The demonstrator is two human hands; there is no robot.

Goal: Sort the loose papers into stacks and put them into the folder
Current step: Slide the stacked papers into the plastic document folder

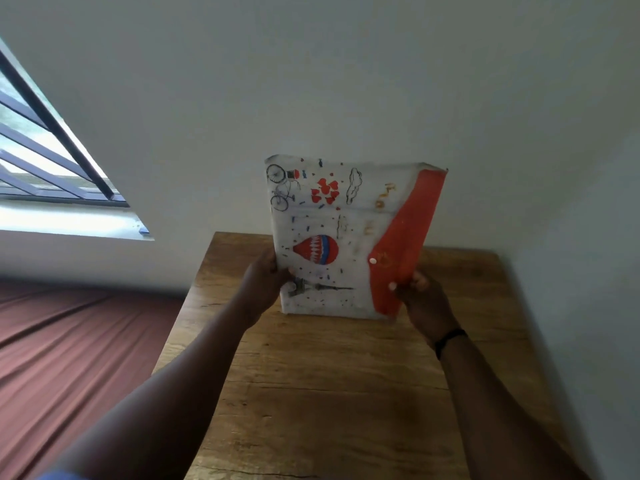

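A translucent white folder (346,216) printed with a hot-air balloon, bicycles, hearts and clouds is held upright above the wooden table (332,393). Its red flap (412,244) lies closed along the right side, fastened by a white snap button. My left hand (265,282) grips the folder's lower left edge. My right hand (420,299) grips the lower right corner over the red flap, thumb on the front. No loose papers show on the table; whether papers are inside the folder is hard to tell.
The table stands against a white wall, with another wall close on the right. A bed with a reddish-brown sheet (76,358) lies to the left. A barred window (45,157) is at the upper left.
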